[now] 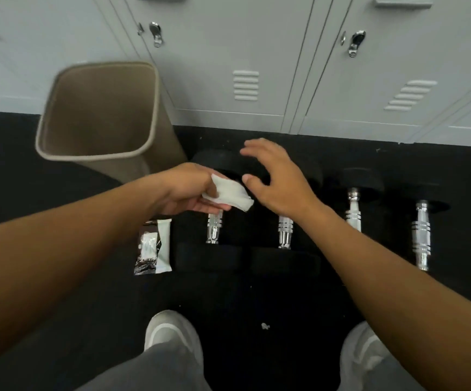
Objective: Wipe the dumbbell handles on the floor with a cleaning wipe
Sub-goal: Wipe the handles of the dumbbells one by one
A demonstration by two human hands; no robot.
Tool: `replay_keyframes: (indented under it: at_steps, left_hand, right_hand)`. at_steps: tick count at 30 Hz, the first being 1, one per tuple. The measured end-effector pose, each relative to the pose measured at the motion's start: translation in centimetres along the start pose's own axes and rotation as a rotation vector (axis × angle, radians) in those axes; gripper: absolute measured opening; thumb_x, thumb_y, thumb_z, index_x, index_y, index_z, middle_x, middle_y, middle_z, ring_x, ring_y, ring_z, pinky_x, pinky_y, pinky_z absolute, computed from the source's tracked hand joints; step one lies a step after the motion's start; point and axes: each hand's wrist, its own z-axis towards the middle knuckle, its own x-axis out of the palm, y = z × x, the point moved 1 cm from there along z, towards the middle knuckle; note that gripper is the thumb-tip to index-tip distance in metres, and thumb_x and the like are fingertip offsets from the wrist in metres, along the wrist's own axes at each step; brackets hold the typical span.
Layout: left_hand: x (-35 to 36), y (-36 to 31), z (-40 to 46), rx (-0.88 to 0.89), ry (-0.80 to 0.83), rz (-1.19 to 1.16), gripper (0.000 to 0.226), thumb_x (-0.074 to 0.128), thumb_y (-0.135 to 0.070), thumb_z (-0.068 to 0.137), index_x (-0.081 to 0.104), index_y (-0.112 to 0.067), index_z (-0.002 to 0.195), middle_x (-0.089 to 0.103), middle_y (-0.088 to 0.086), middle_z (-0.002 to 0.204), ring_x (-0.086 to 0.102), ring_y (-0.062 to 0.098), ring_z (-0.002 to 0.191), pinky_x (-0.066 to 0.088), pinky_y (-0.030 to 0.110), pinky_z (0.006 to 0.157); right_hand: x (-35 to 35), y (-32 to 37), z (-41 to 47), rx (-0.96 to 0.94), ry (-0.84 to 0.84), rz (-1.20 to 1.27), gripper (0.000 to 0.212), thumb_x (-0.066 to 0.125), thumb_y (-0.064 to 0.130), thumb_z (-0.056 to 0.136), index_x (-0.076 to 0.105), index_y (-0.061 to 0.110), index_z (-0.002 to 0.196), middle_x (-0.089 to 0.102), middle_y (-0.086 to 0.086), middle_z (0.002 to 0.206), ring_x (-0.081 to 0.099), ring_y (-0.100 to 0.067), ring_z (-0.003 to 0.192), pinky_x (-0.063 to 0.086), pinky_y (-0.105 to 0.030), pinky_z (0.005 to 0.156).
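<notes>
White wipe (pixel 228 196), pinched in left hand (pixel 185 190); right hand (pixel 276 179) spread, empty. Nearest dumbbell handle (pixel 214 228) lies below the wipe, axis twelve-to-six; left hand nearer.

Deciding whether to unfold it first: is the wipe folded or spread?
Folded: the wipe is a small thick pad pinched in the left hand, edges stacked.

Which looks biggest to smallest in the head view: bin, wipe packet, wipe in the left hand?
1. Bin
2. Wipe packet
3. Wipe, pinched in the left hand; nearer the camera and partly hidden, so its margin below the packet is unsure.
</notes>
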Motion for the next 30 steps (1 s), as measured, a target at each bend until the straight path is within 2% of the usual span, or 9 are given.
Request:
replay_keyframes:
  at_steps: [2, 4, 10, 17, 20, 22, 26, 28, 30]
  left_hand:
    - [-1.4, 0.0, -1.6, 0.035, -0.021, 0.033, 0.044, 0.044, 0.011, 0.091, 0.064, -0.014, 0.121, 0.072, 0.012, 0.11, 0.072, 0.022, 0.095, 0.056, 0.03, 0.078]
    - [-2.7, 0.4, -2.8, 0.056, -0.045, 0.048, 0.045, 0.049, 0.01, 0.089, 0.063, -0.015, 0.123, 0.072, 0.009, 0.105, 0.07, 0.019, 0.092, 0.052, 0.027, 0.073]
    - [-5.0, 4.5, -3.6, 0.041, -0.091, -0.013, 0.043, 0.057, 0.008, 0.085, 0.062, -0.015, 0.122, 0.073, 0.011, 0.097, 0.07, 0.016, 0.083, 0.045, 0.024, 0.064]
    - [-4.9, 7.1, -0.9, 0.124, -0.155, -0.11, 0.038, 0.058, -0.005, 0.087, 0.063, -0.022, 0.12, 0.076, 0.003, 0.104, 0.071, 0.015, 0.087, 0.046, 0.027, 0.069]
    - [-5.0, 9.0, -0.4, 0.122, -0.262, 0.084, 0.035, 0.068, -0.017, 0.077, 0.065, -0.026, 0.11, 0.075, 0.002, 0.101, 0.069, 0.017, 0.09, 0.048, 0.028, 0.068]
    - [-4.4, 10.6, -0.4, 0.134, -0.241, 0.216, 0.029, 0.073, -0.017, 0.078, 0.067, -0.026, 0.105, 0.072, 0.0, 0.101, 0.067, 0.013, 0.086, 0.047, 0.023, 0.065]
    - [-3.5, 12.2, -0.3, 0.26, -0.21, 0.317, 0.023, 0.081, -0.028, 0.078, 0.072, -0.029, 0.099, 0.07, -0.01, 0.099, 0.069, 0.012, 0.088, 0.055, 0.026, 0.077]
    - [-3.5, 12.0, -0.4, 0.296, -0.221, 0.354, 0.027, 0.082, -0.038, 0.076, 0.072, -0.03, 0.1, 0.07, -0.012, 0.1, 0.067, 0.007, 0.093, 0.054, 0.024, 0.082]
    - [-3.5, 11.8, -0.4, 0.277, -0.223, 0.427, 0.047, 0.082, -0.05, 0.071, 0.068, -0.031, 0.111, 0.065, -0.015, 0.108, 0.062, 0.003, 0.102, 0.049, 0.021, 0.087]
  right_hand:
    - [1.9, 3.1, -1.9, -0.176, 0.082, 0.069, 0.051, 0.067, 0.03, 0.086, 0.056, 0.023, 0.135, 0.046, 0.008, 0.148, 0.032, -0.01, 0.142, 0.032, -0.039, 0.116]
    - [4.0, 4.6, -2.9, -0.236, 0.161, 0.028, 0.056, 0.071, 0.03, 0.085, 0.054, 0.023, 0.139, 0.046, 0.009, 0.149, 0.035, -0.008, 0.141, 0.037, -0.035, 0.113]
    - [8.8, 5.6, -3.3, -0.259, 0.083, -0.088, 0.047, 0.068, 0.01, 0.085, 0.062, 0.013, 0.131, 0.06, -0.001, 0.136, 0.056, -0.019, 0.122, 0.048, -0.032, 0.102]
    - [9.5, 3.7, -0.6, -0.197, -0.127, -0.181, 0.018, 0.057, 0.002, 0.083, 0.069, 0.003, 0.096, 0.066, -0.007, 0.1, 0.062, -0.026, 0.092, 0.054, -0.035, 0.079]
    - [9.6, 2.1, 1.7, -0.174, -0.143, -0.316, 0.014, 0.063, 0.0, 0.083, 0.07, 0.003, 0.094, 0.065, -0.007, 0.098, 0.058, -0.027, 0.091, 0.053, -0.033, 0.075]
    - [10.5, 1.2, 2.9, -0.2, -0.086, -0.448, 0.013, 0.066, 0.0, 0.08, 0.072, 0.004, 0.092, 0.065, -0.005, 0.095, 0.055, -0.028, 0.09, 0.052, -0.034, 0.073]
    - [11.8, 0.4, 3.3, -0.27, -0.052, -0.574, 0.009, 0.07, 0.002, 0.075, 0.074, 0.005, 0.082, 0.067, -0.002, 0.086, 0.053, -0.028, 0.088, 0.051, -0.031, 0.074]
    - [11.8, 0.4, 3.3, -0.31, -0.057, -0.58, 0.009, 0.07, 0.001, 0.073, 0.074, 0.005, 0.08, 0.068, -0.002, 0.084, 0.054, -0.027, 0.087, 0.049, -0.027, 0.072]
    - [11.6, 0.3, 3.6, -0.328, -0.015, -0.624, 0.011, 0.069, 0.002, 0.074, 0.074, 0.006, 0.083, 0.069, -0.003, 0.087, 0.054, -0.026, 0.087, 0.05, -0.031, 0.072]
